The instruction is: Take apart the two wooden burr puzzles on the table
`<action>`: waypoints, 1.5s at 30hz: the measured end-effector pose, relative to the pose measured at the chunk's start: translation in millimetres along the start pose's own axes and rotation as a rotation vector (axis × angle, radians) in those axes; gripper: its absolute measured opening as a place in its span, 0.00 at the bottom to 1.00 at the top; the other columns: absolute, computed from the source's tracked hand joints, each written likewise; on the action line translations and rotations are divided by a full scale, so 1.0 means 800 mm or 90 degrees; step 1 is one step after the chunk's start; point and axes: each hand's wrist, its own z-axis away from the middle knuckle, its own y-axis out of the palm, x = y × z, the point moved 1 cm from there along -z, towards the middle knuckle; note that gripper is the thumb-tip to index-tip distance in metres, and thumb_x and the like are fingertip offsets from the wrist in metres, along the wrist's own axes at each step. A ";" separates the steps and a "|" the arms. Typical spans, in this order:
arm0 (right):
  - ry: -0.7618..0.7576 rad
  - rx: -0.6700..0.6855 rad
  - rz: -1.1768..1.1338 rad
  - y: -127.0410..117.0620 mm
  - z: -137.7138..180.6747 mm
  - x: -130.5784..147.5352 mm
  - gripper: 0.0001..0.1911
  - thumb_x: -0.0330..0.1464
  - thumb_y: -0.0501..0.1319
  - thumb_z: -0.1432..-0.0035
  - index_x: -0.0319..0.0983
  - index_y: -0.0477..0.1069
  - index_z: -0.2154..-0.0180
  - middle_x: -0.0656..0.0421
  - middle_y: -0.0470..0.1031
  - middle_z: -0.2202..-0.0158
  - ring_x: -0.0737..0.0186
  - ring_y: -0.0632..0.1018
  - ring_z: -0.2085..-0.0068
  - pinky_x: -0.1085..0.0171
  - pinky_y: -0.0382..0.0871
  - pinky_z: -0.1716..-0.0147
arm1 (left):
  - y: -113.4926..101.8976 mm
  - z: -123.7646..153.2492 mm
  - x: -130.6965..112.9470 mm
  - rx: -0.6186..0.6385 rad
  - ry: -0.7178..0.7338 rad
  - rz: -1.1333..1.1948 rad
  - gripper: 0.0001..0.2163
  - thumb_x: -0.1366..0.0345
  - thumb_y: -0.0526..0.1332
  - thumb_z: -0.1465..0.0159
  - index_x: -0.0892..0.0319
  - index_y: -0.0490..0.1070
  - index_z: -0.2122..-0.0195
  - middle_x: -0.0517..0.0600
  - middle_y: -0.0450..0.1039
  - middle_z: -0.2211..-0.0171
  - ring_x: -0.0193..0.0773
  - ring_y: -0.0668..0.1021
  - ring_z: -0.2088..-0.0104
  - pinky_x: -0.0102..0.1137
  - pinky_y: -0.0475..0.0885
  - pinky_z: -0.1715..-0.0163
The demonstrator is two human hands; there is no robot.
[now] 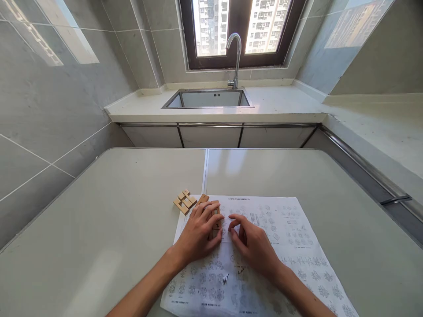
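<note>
1. On the near half of the grey table (pixel 99 229) lies a printed instruction sheet (pixel 291 237), covered with small diagrams and reaching to the near edge.
2. Left hand (pixel 198 233): rests palm down on the sheet's far-left part, fingers curled over a wooden block piece (pixel 215 215); it covers and touches the piece, though whether the fingers actually clasp it cannot be told.
3. Right hand (pixel 253 244): sits just right of the left hand, fingers bent and loose, fingertips close to the same piece, grasping nothing visible.
4. Notched wooden pieces (pixel 185 201): a small cluster lying flat, just beyond the left hand at the sheet's far-left corner, partly off the paper.
5. Background: a steel sink (pixel 211 99) with a curved tap (pixel 235 57) stands at the far counter, below a dark-framed window (pixel 239 26).
</note>
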 end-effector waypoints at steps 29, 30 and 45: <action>-0.018 0.028 0.003 -0.006 -0.001 0.003 0.13 0.28 0.56 0.30 0.44 0.72 0.47 0.58 0.81 0.60 0.62 0.78 0.71 0.63 0.71 0.70 | -0.011 0.001 -0.022 -0.013 0.152 0.060 0.15 0.74 0.61 0.31 0.54 0.69 0.45 0.57 0.75 0.41 0.46 0.77 0.40 0.42 0.75 0.41; -0.017 0.028 0.003 -0.006 -0.001 0.003 0.14 0.28 0.56 0.30 0.44 0.72 0.47 0.58 0.81 0.60 0.61 0.78 0.71 0.63 0.71 0.70 | -0.010 0.001 -0.021 -0.007 0.151 0.062 0.15 0.74 0.61 0.31 0.54 0.69 0.45 0.57 0.75 0.40 0.46 0.77 0.40 0.42 0.75 0.41; -0.050 0.033 0.047 -0.005 -0.002 0.002 0.10 0.25 0.55 0.32 0.43 0.73 0.57 0.59 0.77 0.64 0.62 0.76 0.69 0.65 0.67 0.70 | -0.001 0.000 -0.015 0.022 0.144 0.074 0.14 0.75 0.57 0.29 0.55 0.70 0.44 0.56 0.78 0.43 0.44 0.82 0.46 0.40 0.78 0.46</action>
